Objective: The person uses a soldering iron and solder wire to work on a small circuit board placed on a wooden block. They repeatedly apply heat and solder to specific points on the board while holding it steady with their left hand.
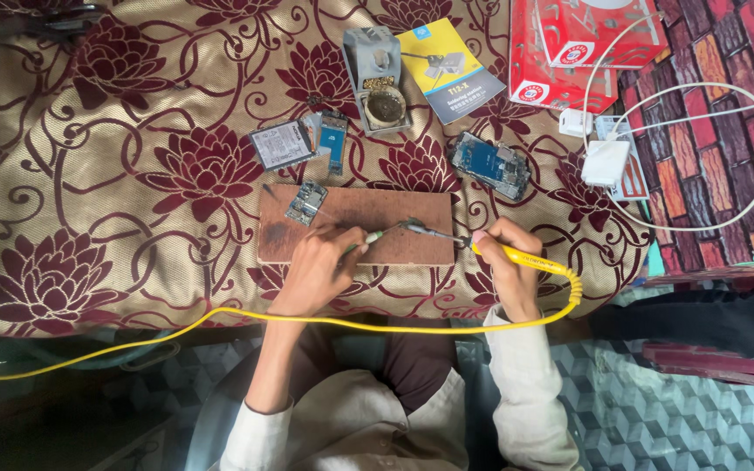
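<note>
Worktop [89, 218] under a floral cloth; a wooden board [394, 214] lies near centre. A phone body [490, 164] sits to its far right, the iron stand [377, 77] beyond. Small circuit board [307, 202] rests on the board's far-left corner. Right hand [510, 262] grasps the yellow soldering iron [482, 246], tip over the board. Left hand [320, 266] pinches a thin green-tipped tool [368, 239] meeting the tip. Judged: tip preparation; next calls for steadiness.

Floral cloth-covered table [89, 174] bears wooden board [394, 218], phone parts [490, 164].
</note>
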